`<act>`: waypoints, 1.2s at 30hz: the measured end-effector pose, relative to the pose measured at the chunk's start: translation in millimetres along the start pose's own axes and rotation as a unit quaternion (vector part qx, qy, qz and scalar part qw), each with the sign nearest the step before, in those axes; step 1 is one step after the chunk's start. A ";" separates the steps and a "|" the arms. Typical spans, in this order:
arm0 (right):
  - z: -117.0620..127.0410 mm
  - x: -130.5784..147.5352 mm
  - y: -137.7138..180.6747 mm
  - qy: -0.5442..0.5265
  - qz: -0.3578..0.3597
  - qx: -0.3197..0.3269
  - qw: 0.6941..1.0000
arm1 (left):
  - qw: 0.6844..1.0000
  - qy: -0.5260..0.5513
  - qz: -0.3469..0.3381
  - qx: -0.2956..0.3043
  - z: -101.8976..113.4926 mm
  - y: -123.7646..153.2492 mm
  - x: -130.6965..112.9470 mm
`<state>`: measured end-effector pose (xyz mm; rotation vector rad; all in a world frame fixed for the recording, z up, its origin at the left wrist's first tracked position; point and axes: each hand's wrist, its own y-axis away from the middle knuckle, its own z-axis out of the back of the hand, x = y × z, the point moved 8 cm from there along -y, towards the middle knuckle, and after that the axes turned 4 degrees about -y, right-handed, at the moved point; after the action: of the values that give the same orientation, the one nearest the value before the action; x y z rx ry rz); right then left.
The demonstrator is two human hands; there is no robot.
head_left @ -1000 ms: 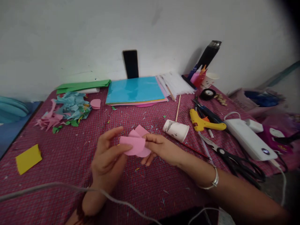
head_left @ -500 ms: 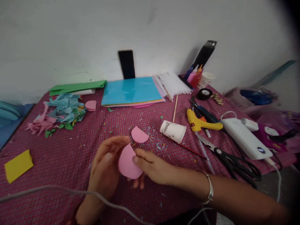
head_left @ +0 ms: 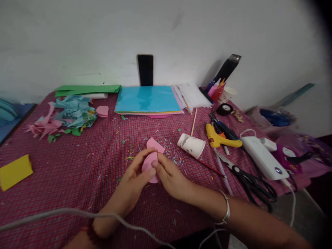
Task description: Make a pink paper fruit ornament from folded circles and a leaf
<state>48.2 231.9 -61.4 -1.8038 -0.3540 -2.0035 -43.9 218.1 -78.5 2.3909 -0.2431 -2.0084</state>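
View: head camera, the only one, looking down on a checked cloth (head_left: 70,180).
Held pink piece (head_left: 147,164): paper, one, between both hands in front of the wearer; curved or folded (from where I stand, I cannot tell which).
Left hand (head_left: 135,174): thumb and fingers pinching its near side.
Right hand (head_left: 173,178): thumb pressed on its right edge, fingers mostly hidden behind.
Step in hand: judged to be shaping or lining up the paper by fingertip.
Next move: seems to call for light, even pressure from both thumbs, since thin paper creases easily.
Loose pink piece (head_left: 156,145): lying just beyond the fingertips, partly covered by them.
Paper cup (head_left: 192,145): on its side, right of the hands.
Scissors (head_left: 249,181): black-handled, farther right.
Glue gun (head_left: 221,139): yellow, beyond the scissors.
Scrap heap (head_left: 75,112): blue, pink and green, far left.
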 end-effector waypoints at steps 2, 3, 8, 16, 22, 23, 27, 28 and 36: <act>-0.1 4.3 -0.7 -0.008 0.000 0.022 1.000 | 0.998 -0.057 0.016 0.015 -4.2 1.4 1.5; 0.0 5.9 -1.9 -0.015 -0.006 0.042 0.999 | 0.998 -0.065 0.018 0.010 -3.7 1.2 -0.6; 38.2 16.4 -18.4 0.154 0.016 -0.018 0.988 | 0.984 0.130 -0.043 -0.112 33.4 -7.7 -32.5; 23.7 6.1 -34.5 0.509 0.050 0.031 0.859 | 0.966 0.200 -0.085 -0.141 61.0 -8.8 -59.5; 7.1 3.1 -40.2 0.537 0.044 0.049 0.841 | 0.969 0.223 -0.062 -0.089 58.3 -9.9 -57.7; 7.8 2.0 -40.6 0.533 0.042 0.046 0.844 | 0.967 0.234 -0.055 -0.090 60.6 -10.9 -55.8; 19.1 -2.0 -44.2 0.491 0.039 0.019 0.870 | 0.954 0.275 -0.040 -0.110 71.5 -14.9 -50.0; 24.2 -3.1 -46.2 0.473 0.036 0.009 0.880 | 0.952 0.283 -0.038 -0.110 73.0 -15.8 -49.5; 68.9 -16.7 -62.2 0.274 -0.019 -0.102 0.956 | 0.953 0.284 -0.010 -0.102 75.0 -19.2 -41.1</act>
<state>81.1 320.3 -63.7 -1.2664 -0.0075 -2.5302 -122.1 249.1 -53.7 2.6933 0.0019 -1.1922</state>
